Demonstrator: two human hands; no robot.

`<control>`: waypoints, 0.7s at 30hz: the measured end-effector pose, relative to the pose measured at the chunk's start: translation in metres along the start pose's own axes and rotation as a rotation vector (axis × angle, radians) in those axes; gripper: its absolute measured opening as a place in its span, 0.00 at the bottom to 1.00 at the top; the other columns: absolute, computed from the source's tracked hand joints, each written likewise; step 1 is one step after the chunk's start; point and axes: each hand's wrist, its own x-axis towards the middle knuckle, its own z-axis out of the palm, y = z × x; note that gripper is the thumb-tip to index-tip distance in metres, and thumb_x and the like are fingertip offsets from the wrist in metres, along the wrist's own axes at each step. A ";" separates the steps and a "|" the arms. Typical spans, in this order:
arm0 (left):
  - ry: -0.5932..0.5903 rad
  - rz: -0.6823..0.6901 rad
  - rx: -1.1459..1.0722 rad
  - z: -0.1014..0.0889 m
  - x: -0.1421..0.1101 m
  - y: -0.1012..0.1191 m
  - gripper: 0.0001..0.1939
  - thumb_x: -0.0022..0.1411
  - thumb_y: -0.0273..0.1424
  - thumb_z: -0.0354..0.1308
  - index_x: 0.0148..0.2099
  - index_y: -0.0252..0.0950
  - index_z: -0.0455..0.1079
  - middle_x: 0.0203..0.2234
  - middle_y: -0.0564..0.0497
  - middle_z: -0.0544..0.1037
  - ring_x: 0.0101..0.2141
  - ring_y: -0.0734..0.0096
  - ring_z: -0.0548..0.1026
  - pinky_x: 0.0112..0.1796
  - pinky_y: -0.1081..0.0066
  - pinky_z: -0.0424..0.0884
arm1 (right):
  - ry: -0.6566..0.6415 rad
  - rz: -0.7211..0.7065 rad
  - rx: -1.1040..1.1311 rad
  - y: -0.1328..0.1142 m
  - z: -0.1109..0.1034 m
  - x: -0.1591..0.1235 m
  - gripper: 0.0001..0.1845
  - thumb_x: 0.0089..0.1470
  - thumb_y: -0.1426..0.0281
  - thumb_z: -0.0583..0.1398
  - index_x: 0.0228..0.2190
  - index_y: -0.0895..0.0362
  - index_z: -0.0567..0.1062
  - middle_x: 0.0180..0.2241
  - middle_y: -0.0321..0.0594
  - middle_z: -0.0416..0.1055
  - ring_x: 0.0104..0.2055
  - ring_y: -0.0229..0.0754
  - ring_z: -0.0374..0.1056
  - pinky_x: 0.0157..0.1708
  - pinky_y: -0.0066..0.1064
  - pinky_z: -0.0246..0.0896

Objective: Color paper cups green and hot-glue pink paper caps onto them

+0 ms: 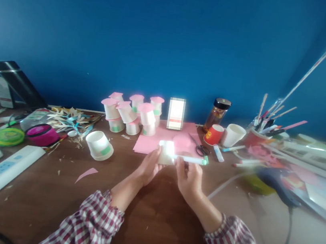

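Note:
In my left hand [150,164] is a white paper cup [166,151], its fingers wrapped round the left side and base. My right hand [188,181] grips a pale marker-like stick [191,159] with a green end. It lies level, with its left end against or very near the cup; glare hides whether they touch. Just behind the hands lie pink paper sheets [148,141] with a pink round piece [182,139] on top. Black-handled scissors [203,150] rest at the sheets' right edge.
Several paper cups with pink tops [147,114] stand stacked at the back. A single cup [99,145] stands left, near a pink scrap [86,174]. A red cup [213,134], a lidded jar [219,115] and a dark glue gun [278,184] are right. A power strip [0,180] lies left.

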 end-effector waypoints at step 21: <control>-0.005 -0.009 -0.054 0.001 0.000 0.001 0.22 0.62 0.42 0.49 0.51 0.33 0.67 0.46 0.43 0.74 0.48 0.60 0.70 0.50 0.61 0.63 | 0.046 -0.020 -0.067 0.001 0.000 0.002 0.11 0.59 0.68 0.52 0.34 0.59 0.73 0.21 0.37 0.72 0.21 0.37 0.67 0.25 0.26 0.60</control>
